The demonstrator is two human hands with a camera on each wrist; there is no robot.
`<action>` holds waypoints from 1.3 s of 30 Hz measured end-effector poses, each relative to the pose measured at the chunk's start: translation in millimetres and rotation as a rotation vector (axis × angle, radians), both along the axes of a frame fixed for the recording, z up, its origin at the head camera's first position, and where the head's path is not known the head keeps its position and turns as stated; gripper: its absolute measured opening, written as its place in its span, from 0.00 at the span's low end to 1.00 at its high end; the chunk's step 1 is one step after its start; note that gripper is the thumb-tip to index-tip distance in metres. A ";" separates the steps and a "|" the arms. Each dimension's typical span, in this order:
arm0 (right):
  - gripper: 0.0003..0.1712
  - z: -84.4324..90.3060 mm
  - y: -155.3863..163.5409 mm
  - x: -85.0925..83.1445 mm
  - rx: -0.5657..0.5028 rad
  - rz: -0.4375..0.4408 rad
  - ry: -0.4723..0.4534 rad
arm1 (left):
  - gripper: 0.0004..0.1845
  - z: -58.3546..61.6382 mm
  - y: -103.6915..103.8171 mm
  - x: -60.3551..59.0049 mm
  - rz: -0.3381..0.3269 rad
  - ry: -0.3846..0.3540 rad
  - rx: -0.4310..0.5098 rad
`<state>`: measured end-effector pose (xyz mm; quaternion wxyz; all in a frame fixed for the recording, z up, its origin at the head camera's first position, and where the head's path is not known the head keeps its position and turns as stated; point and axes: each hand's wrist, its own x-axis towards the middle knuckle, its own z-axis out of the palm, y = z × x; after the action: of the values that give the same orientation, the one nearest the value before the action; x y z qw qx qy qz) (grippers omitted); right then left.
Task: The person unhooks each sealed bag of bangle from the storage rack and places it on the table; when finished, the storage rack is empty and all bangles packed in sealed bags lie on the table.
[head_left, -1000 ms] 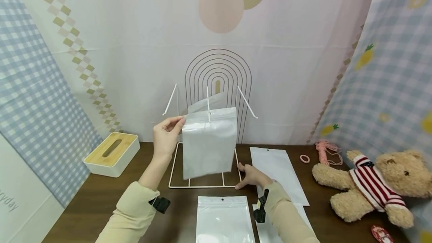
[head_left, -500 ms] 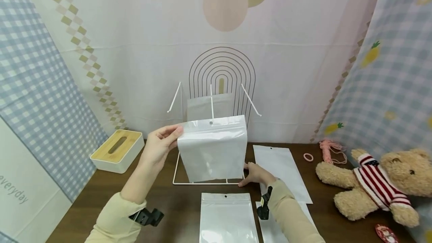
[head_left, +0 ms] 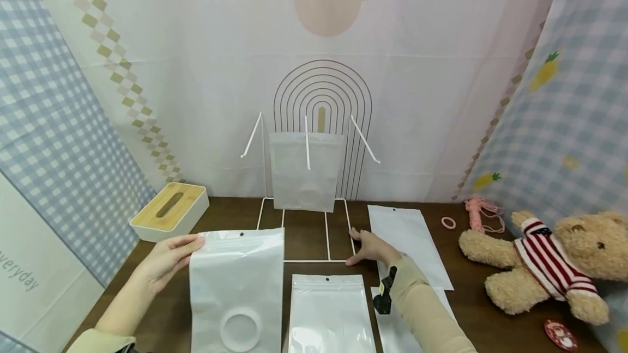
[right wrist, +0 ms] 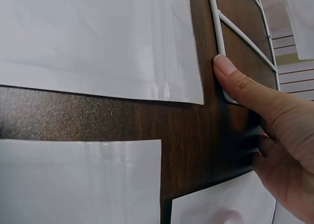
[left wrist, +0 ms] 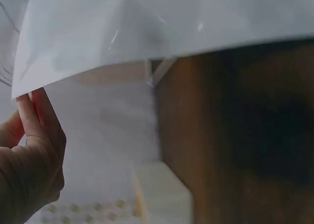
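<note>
My left hand (head_left: 164, 263) pinches the top left corner of a white zip-lock bag (head_left: 235, 277) with a small hang hole. A pale ring shape shows low on it. The held bag hangs to the left of the rack, over the table's front. My right hand (head_left: 371, 248) grips the front right corner of the white wire display rack (head_left: 327, 236), thumb (right wrist: 228, 67) on the front bar; some of its fingers are hidden. A similar hanging bag (head_left: 287, 173) is at the back of the rack, behind the middle hook (head_left: 307, 143).
Another zip-lock bag (head_left: 327, 304) lies before the rack. Two more white bags (head_left: 409, 241) lie under and beside my right forearm. A tissue box (head_left: 169, 211) stands left. At right are a pink ring (head_left: 448, 223), pink cord (head_left: 475, 214), a teddy bear (head_left: 544, 260) and a red oval item (head_left: 561, 335).
My left hand has drawn the bag off the rack's middle hook, then brought it left and down toward me. The bag behind now shows fully. My right hand has stayed at the rack's corner.
</note>
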<state>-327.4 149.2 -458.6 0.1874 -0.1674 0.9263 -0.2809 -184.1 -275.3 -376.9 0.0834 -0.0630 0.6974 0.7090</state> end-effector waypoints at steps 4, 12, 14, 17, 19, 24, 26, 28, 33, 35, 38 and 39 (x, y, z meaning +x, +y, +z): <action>0.55 1.9 1.8 -1.3 -0.002 -0.010 0.007 | 0.03 -30.6 -18.1 -8.5 0.006 -0.036 -0.090; 0.55 -3.2 1.4 0.4 -0.014 -0.019 -0.006 | 0.12 -82.6 16.1 -0.1 0.032 -0.014 -0.492; 0.55 -3.6 2.1 0.4 -0.013 -0.021 0.003 | 0.07 -87.3 26.6 0.2 0.062 0.010 -0.626; 0.55 -5.0 1.5 0.8 -0.016 -0.023 0.005 | 0.02 -90.2 35.4 1.1 0.089 0.095 -0.807; 0.55 -4.9 1.6 1.2 -0.018 -0.021 0.007 | 0.03 -90.6 38.3 1.2 0.094 0.161 -0.899; 0.55 -4.3 2.3 2.0 -0.027 -0.030 0.001 | 0.04 -90.4 42.4 -0.2 0.077 0.232 -1.001; 0.55 -4.8 2.3 1.7 -0.024 -0.035 -0.004 | 0.04 -89.9 43.7 -1.6 0.073 0.243 -1.026; 0.55 -5.2 2.1 1.3 -0.022 -0.037 -0.009 | 0.04 -89.1 44.8 -3.2 0.077 0.247 -1.045; 0.55 -5.6 1.2 1.4 -0.023 -0.038 -0.010 | 0.05 -86.4 46.5 -5.3 0.070 0.238 -1.078; 0.55 -4.8 0.8 1.4 -0.023 -0.042 -0.009 | 0.04 -85.4 47.4 -6.1 0.057 0.230 -1.118; 0.55 -4.7 1.6 2.4 -0.016 -0.050 -0.006 | 0.03 -85.6 51.4 -7.8 0.032 0.183 -1.193; 0.55 -4.6 1.9 3.0 -0.018 -0.052 -0.005 | 0.03 -86.1 52.8 -8.6 0.024 0.169 -1.217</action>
<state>-324.5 151.1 -463.2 0.1807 -0.1440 0.9274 -0.2943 -192.6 -222.6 -463.0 -0.0311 -0.0509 0.9805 0.1870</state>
